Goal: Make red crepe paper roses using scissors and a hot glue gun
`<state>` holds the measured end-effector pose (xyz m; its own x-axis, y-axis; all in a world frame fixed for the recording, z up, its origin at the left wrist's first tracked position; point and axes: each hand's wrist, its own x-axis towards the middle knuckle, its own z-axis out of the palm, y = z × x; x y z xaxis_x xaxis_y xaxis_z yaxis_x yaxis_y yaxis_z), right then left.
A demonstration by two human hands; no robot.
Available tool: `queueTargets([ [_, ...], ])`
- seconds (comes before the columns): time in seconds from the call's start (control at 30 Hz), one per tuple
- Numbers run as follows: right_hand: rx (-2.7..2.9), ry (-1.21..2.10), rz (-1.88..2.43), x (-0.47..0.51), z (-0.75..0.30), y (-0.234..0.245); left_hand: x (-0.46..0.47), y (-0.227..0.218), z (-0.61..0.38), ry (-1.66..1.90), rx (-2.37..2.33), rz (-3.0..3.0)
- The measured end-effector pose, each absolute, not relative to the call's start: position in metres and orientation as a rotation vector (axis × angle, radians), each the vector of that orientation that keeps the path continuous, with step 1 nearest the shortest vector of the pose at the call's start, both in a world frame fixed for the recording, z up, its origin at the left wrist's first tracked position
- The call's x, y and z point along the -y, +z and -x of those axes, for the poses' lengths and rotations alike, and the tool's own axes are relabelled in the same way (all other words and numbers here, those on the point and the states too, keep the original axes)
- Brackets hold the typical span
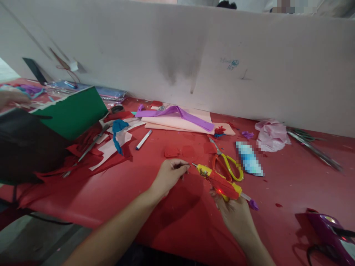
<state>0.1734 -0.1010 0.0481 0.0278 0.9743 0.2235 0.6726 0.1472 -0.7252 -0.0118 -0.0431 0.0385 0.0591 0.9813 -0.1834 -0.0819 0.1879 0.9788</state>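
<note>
My right hand (231,210) is wrapped round the handle of a yellow hot glue gun (203,170). A red light glows on the gun's body, and a glue stick (246,197) juts from its rear. My left hand (172,175) pinches something at its fingertips, too small to make out, right by the gun's nozzle. Just beyond the hands lie small red paper squares (172,151). Scissors (230,166) with yellow and orange handles rest behind the glue gun, partly covered by it.
Purple strips (177,111) lie over folded peach sheets (163,125) at the back. A marker (144,139) and a blue crepe strip (118,135) are left of centre. Crumpled pink paper (273,136) sits at right. Another person's hand (12,99) shows at far left, near a green board (74,112).
</note>
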Motion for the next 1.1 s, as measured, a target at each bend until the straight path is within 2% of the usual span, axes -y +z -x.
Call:
queueTargets([
  [0.57, 1.682, 0.611, 1.653, 0.104, -0.182, 0.046, 0.04, 0.032, 0.014, 1.03, -1.241, -1.107],
  [0.77, 1.457, 0.958, 1.651, 0.106, -0.189, 0.044, 0.038, 0.025, 0.015, 1.034, -1.36, -1.161],
  [0.9, 1.313, 1.049, 1.618, 0.102, -0.192, 0.048, 0.031, 0.028, 0.024, 1.142, -1.39, -1.118],
  [1.1, 1.214, 1.061, 1.649, 0.089, -0.204, 0.054, 0.011, 0.036, 0.063, 1.507, -1.531, -0.963],
])
